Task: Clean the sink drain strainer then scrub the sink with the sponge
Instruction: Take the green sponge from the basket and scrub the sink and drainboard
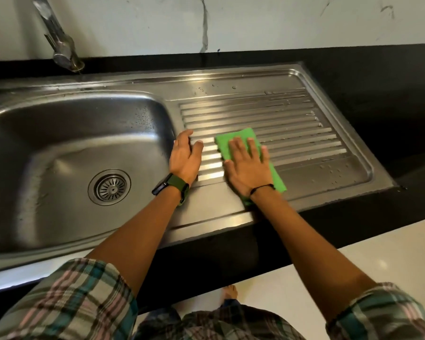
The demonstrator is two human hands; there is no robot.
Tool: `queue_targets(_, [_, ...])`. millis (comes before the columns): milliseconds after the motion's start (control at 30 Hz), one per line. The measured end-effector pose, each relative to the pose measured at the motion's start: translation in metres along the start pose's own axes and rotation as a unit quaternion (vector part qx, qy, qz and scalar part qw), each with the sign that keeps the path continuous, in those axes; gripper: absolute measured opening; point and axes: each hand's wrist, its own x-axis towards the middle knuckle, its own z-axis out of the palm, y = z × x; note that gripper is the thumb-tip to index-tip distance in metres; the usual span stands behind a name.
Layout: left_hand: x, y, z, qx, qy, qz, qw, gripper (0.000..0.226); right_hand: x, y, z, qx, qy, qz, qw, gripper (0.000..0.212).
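Your flat right hand presses the sponge; left hand rests relaxed beside it. Scrub along the drainboard ridges (not across).

Head view, close, angled down over sink, forward-facing

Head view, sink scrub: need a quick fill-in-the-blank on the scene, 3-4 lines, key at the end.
1. The right hand presses flat on a sponge whose colour is ____.
2. The sponge lies on the ribbed ____ beside the basin, not in the basin.
3. The drain strainer sits in the basin's ____.
4. The left hand, resting open by the basin's edge, has a ____ on its wrist.

Missing words: green; drainboard; drain hole; watch
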Motion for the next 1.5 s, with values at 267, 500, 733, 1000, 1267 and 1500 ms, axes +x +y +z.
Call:
queue_targets(267, [0.007, -0.009, 0.007, 0.126, 0.011, 0.078, 0.989, 0.038, -0.02, -0.006, 0.006, -0.002, -0.021, -0.103, 0.995, 0.053])
queue_targets(500, [0.004, -0.014, 0.012, 0.307, -0.023, 0.138, 0.941, 0.048, -0.006, 0.076, -0.013, 0.015, -0.025, 0.065, 0.997, 0.053])
queue_targets(733, [0.009, -0.009, 0.021, 0.355, -0.05, 0.155, 0.921, 0.051, -0.019, 0.026, -0.006, 0.01, -0.018, 0.008, 1.0, 0.056])
queue_targets(1000, [0.007, -0.011, 0.017, 0.361, -0.074, 0.154, 0.917, 0.051, -0.027, 0.011, -0.007, -0.012, -0.02, -0.078, 0.997, 0.051])
queue_targets(1267, [-0.004, 0.004, 0.037, 0.393, -0.03, 0.13, 0.91, 0.052, -0.018, 0.096, -0.013, 0.0, -0.031, -0.024, 0.999, 0.049])
queue_targets(1500, [0.0, 0.017, 0.067, 0.404, 0.036, 0.082, 0.91, 0.052, 0.002, 0.212, -0.035, 0.0, -0.036, 0.047, 0.998, 0.049])
